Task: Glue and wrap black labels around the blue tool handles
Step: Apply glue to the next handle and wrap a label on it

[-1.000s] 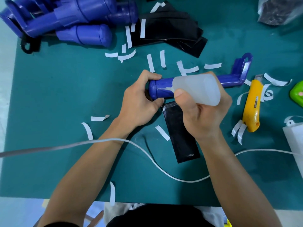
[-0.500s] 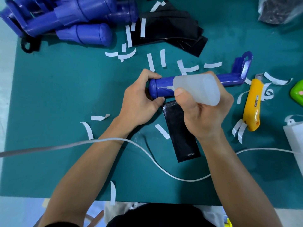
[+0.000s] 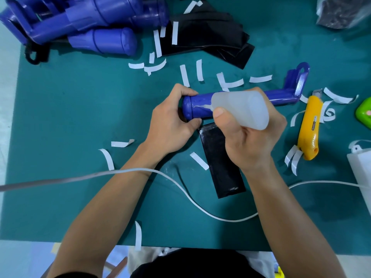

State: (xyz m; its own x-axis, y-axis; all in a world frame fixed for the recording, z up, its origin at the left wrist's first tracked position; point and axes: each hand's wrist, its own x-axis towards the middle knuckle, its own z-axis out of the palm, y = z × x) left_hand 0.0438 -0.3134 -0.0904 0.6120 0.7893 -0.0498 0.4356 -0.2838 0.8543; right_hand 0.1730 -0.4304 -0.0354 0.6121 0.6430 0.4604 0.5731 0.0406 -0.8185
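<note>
A blue tool handle (image 3: pixel 197 106) lies sideways at the middle of the green mat, its hooked end at the right. My left hand (image 3: pixel 170 125) grips its rounded left end. My right hand (image 3: pixel 253 137) holds a translucent glue bottle (image 3: pixel 241 109) tipped over the handle, nozzle touching the blue surface, where a pale streak of glue shows. A black label (image 3: pixel 220 161) lies flat on the mat just under the handle, partly hidden by my right hand. More black labels (image 3: pixel 206 35) are stacked at the top.
Several blue tool handles (image 3: pixel 84 23) are piled at the top left. A yellow utility knife (image 3: pixel 309 125) lies to the right, with a green object (image 3: pixel 364 113) and a white box (image 3: pixel 361 167) beyond it. White backing strips (image 3: pixel 184 75) litter the mat. A white cable (image 3: pixel 180 187) crosses my arms.
The glue nozzle has slid slightly along the handle, leaving a longer pale streak. Both hands keep their grips.
</note>
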